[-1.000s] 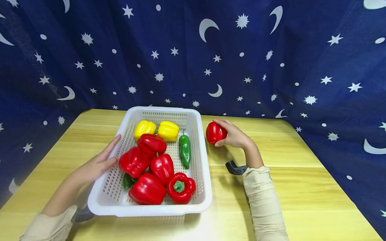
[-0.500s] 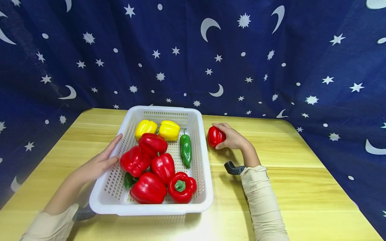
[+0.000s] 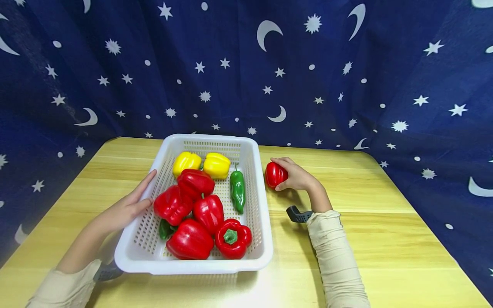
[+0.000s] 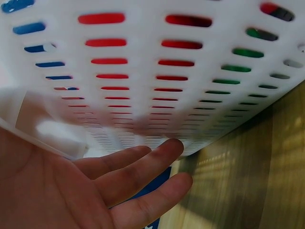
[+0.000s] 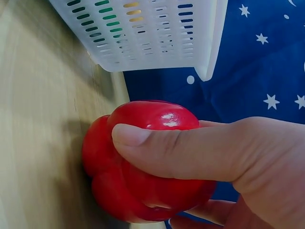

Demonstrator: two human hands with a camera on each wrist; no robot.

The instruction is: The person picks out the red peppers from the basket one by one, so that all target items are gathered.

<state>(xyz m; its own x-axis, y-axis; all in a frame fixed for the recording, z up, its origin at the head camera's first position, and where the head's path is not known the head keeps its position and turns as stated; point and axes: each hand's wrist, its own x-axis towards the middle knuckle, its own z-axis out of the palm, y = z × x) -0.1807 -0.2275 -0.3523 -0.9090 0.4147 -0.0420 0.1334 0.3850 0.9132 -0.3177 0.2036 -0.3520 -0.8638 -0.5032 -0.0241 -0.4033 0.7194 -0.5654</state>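
A white plastic basket (image 3: 265,239) with slotted walls holds several red bell peppers (image 3: 190,239), two yellow bell peppers (image 3: 217,165) and a long green pepper (image 3: 237,191). Another green piece (image 3: 164,229) is partly hidden under the red ones. My left hand (image 3: 125,209) rests against the basket's left rim; the left wrist view shows loosely extended fingers (image 4: 138,167) by the outer wall. Right of the basket, my right hand (image 3: 296,175) grips a red bell pepper (image 3: 275,175). Its thumb (image 5: 171,150) lies across the pepper, close to the table top; whether they touch, I cannot tell.
The basket stands on a light wooden table (image 3: 366,239). A dark blue curtain (image 3: 215,77) with white moons and stars hangs behind and around it. A dark curved bracket (image 3: 298,214) sits at the right wrist, and a similar grey one (image 3: 108,272) at the left.
My right hand has brought the red bell pepper slightly down and towards me, then stays put over the last half second. My left hand keeps its place on the basket.
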